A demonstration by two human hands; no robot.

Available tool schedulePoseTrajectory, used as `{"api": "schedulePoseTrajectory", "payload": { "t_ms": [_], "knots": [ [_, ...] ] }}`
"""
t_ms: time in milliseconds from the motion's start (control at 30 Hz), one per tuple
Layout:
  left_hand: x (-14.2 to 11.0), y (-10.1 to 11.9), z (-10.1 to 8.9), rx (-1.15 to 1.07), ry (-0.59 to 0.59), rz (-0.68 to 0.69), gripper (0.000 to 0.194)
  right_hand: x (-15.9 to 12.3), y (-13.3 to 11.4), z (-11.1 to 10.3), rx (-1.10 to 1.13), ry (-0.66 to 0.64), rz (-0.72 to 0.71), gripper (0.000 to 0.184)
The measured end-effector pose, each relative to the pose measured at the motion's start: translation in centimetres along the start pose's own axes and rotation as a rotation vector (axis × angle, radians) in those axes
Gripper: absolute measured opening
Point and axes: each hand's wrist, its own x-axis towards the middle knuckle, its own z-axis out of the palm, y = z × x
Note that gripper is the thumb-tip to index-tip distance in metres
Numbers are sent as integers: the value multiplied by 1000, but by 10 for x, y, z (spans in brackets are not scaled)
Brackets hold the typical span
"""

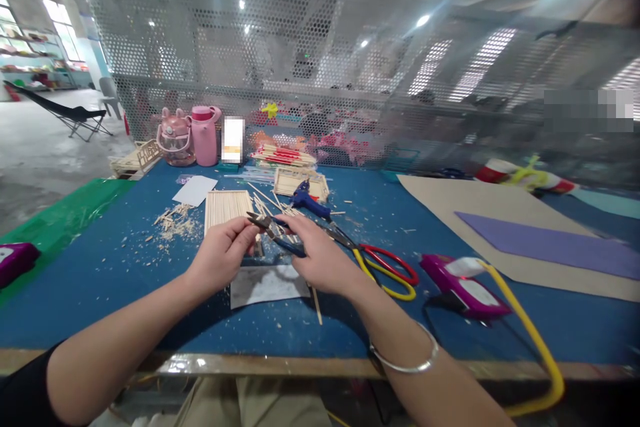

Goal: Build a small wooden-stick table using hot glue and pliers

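My right hand (320,255) is closed around the blue handles of a pair of cutting pliers (273,229), whose dark jaws point left toward my other hand. My left hand (224,245) is pinched close to the jaw tips; whatever its fingers hold is too small or hidden to make out. Just behind the hands lies a flat panel of wooden sticks (227,205), partly covered by my left hand. Loose thin sticks (263,203) are scattered beside it. Below the hands, a white printed sheet (267,287) rests on the blue table.
A blue glue gun (311,201) and scissors with red and yellow handles (387,270) lie right of the hands. Farther right is a purple power strip (467,290) with a yellow cord. Wood scraps (175,220) lie left. Pink bottles (204,137) stand before a perforated metal screen (300,47).
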Motion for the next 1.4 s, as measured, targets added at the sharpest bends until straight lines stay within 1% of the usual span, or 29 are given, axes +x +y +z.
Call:
{"api": "schedulePoseTrajectory", "payload": {
  "t_ms": [167, 267, 333, 400, 600, 633, 767, 800, 867, 933, 967, 1100, 1167, 1200, 1233, 1300, 1367, 1400],
  "knots": [
    [-3, -1, 1, 27, -10, 17, 28, 0, 1, 8, -3, 26, 30, 60],
    [-4, -2, 2, 90, 15, -9, 32, 1, 2, 17, -16, 78, 16, 58],
    [-5, -2, 2, 150, 44, -46, 36, 2, 2, 21, -57, 123, 10, 60],
    [-5, -2, 1, 179, 60, -52, 37, 2, 2, 25, -113, 161, 15, 62],
    [-5, 4, 0, 121, 106, -29, 32, -1, -3, 29, -263, 260, 31, 64],
    [-5, 4, 1, 88, 113, -57, 32, -1, -4, 28, -303, 278, 35, 63],
    [-4, 3, 6, -100, 75, -269, 35, 2, -4, 22, -493, 344, 53, 56],
    [-3, 3, 6, -124, 64, -280, 36, 3, -3, 21, -502, 350, 45, 57],
    [-2, 4, 5, -115, 51, -210, 34, 5, 0, 20, -415, 326, 18, 59],
    [-1, 6, 3, -74, 34, -119, 30, 7, 2, 22, -235, 259, 10, 60],
    [-1, 6, 1, -59, 19, -96, 29, 8, 3, 23, -137, 217, 17, 58],
    [1, 8, -2, -53, -22, -117, 30, 8, 0, 25, 184, 41, 49, 38],
    [0, 9, -3, -38, -33, -105, 32, 8, -2, 21, 340, -69, 63, 29],
    [-1, 9, -3, -31, -36, -91, 32, 8, -3, 18, 392, -100, 76, 27],
    [-2, 9, -3, -30, -40, -77, 32, 8, -2, 15, 411, -98, 88, 27],
    [-4, 8, -3, -76, -52, -70, 32, 10, 1, 8, 325, -18, 115, 29],
    [-5, 6, -3, -173, -62, -93, 35, 11, 8, 3, 125, 70, 167, 33],
    [-5, 5, -3, -226, -65, -111, 36, 12, 14, 2, 5, 92, 206, 33]
  ]
}}
